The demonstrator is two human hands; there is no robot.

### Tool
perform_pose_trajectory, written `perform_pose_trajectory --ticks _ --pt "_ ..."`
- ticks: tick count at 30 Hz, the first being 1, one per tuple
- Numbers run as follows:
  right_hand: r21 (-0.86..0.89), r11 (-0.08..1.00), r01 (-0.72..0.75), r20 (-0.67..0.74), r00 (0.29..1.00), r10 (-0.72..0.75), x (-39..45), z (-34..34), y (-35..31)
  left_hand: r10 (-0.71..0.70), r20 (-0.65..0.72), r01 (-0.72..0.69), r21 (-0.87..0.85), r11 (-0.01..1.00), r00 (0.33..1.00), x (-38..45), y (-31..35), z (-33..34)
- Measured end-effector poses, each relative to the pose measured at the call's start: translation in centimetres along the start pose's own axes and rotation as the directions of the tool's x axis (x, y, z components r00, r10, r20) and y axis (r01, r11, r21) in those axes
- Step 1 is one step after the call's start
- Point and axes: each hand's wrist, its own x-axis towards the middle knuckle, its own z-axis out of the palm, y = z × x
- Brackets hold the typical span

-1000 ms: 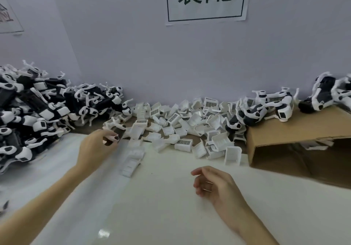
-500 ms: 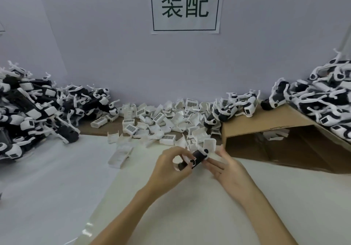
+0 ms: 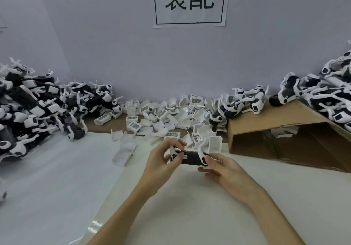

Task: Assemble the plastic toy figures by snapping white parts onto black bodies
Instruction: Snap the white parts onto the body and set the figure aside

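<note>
A white table (image 3: pixel 190 206) is seen, with a glossier white sheet (image 3: pixel 47 178) laid over its left part. At the far edge a brown strip (image 3: pixel 114 126) is exposed. A heap of black-and-white figures (image 3: pixel 34 108) is piled at the left. Loose white parts (image 3: pixel 167 117) are scattered along the back, some spilling onto the sheet. At the right an open cardboard box (image 3: pixel 284 140) is laid on its side, and more figures (image 3: pixel 322 96) are stacked upon it.

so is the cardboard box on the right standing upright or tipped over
Tipped over. The cardboard box lies on its side, its open mouth facing the camera, with finished toy figures piled on the slanting upper side.
</note>
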Motion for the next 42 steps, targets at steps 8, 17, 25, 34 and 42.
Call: perform_pose_trajectory --ticks 8,17,25,34,42 --pt "-0.021 0.98 0.197 -0.137 0.97 -0.198 -0.8 2.7 -0.4 -0.162 -0.175 0.133 -0.166 0.977 0.971 -0.2 0.8 0.6" --pt "0.069 0.997 -0.021 0.042 0.999 0.018 -1.9 2.2 -1.9 -0.252 0.195 0.307 -0.352 0.884 0.948 -0.1 1.0 -0.6" --pt "0.316 0.944 -0.097 0.198 0.98 0.035 -2.4 0.6 -2.7 -0.171 0.427 0.264 -0.169 0.949 0.888 0.1 0.4 -2.0" --pt "-0.06 0.988 0.146 0.088 0.986 -0.14 -1.7 1.7 -0.9 -0.455 0.2 0.491 -0.49 0.721 0.868 0.3 1.5 -0.5" --pt "-0.087 0.983 0.16 0.04 0.987 -0.157 -1.6 1.8 -0.8 -0.352 0.041 0.351 -0.245 0.904 0.935 -0.4 1.9 0.2"
